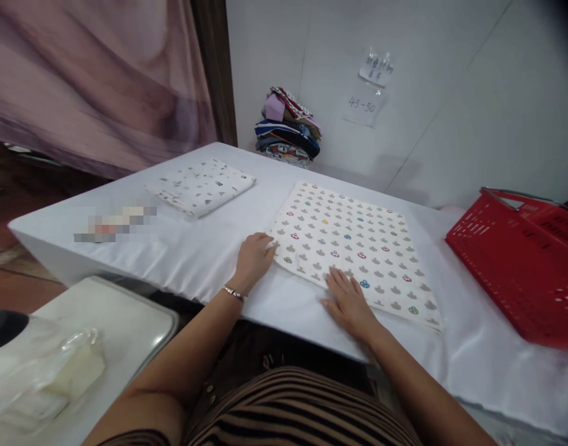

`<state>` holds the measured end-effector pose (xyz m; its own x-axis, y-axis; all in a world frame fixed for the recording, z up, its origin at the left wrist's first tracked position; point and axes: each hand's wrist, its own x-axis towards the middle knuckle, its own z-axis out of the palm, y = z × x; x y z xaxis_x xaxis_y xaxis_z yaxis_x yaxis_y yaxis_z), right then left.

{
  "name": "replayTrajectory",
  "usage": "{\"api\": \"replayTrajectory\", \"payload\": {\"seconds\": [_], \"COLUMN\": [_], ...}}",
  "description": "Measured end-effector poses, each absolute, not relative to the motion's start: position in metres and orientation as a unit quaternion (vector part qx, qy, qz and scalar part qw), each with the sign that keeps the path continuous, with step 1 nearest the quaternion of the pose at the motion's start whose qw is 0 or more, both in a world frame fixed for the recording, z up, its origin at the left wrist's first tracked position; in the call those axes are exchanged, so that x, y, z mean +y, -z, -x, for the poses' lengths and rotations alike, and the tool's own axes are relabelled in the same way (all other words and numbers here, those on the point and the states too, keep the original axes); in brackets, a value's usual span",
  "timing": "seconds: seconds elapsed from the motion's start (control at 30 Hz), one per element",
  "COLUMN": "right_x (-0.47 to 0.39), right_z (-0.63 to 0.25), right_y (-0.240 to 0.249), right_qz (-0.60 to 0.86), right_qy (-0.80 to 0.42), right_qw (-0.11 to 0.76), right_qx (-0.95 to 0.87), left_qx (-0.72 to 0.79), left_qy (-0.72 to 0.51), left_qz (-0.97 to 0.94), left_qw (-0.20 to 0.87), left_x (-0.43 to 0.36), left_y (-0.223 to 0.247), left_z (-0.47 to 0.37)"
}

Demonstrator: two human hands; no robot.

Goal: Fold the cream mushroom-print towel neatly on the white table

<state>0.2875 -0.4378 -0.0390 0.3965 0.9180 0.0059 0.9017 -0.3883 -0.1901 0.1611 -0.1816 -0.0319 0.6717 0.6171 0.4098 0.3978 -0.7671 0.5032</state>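
Note:
A white cloth [344, 241] with grey and coloured mushroom-like prints lies flat on the white-covered table [195, 248]. At its near left corner is my left hand [256, 260], a bracelet on the wrist, with its fingers closed on the corner. My right hand [351, 303] rests on the near edge of the same cloth, fingers spread and flat. Farther left on the table lies a second, folded white cloth [202, 186] with small grey prints.
A red basket [520, 260] stands at the right end. Folded fabrics [288, 127] are stacked beyond the back edge by the wall. A white surface [121, 316] with a plastic bag [65, 365] is at lower left. A pink curtain [102, 80] hangs behind.

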Motion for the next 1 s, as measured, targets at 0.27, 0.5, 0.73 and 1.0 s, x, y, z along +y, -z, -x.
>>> {"api": "replayTrajectory", "payload": {"seconds": [0.27,0.5,0.73,1.0], "right_x": [-0.381,-0.343,-0.336,-0.331], "right_z": [-0.308,-0.324,-0.332,-0.33], "right_y": [0.03,0.039,0.046,0.041], "right_qz": [0.761,0.762,0.764,0.796], "right_qy": [-0.006,-0.028,-0.039,-0.049], "right_qw": [0.229,0.264,0.275,0.137], "right_qx": [-0.607,-0.59,-0.582,-0.588], "left_qx": [0.429,0.437,0.455,0.444], "left_qy": [-0.184,-0.116,-0.191,-0.2], "left_qz": [-0.845,-0.852,-0.788,-0.788], "left_qw": [0.263,0.262,0.369,0.377], "left_x": [-0.171,-0.166,-0.161,-0.159], "left_y": [0.016,0.018,0.028,0.03], "left_z": [-0.159,-0.182,-0.187,-0.185]}}
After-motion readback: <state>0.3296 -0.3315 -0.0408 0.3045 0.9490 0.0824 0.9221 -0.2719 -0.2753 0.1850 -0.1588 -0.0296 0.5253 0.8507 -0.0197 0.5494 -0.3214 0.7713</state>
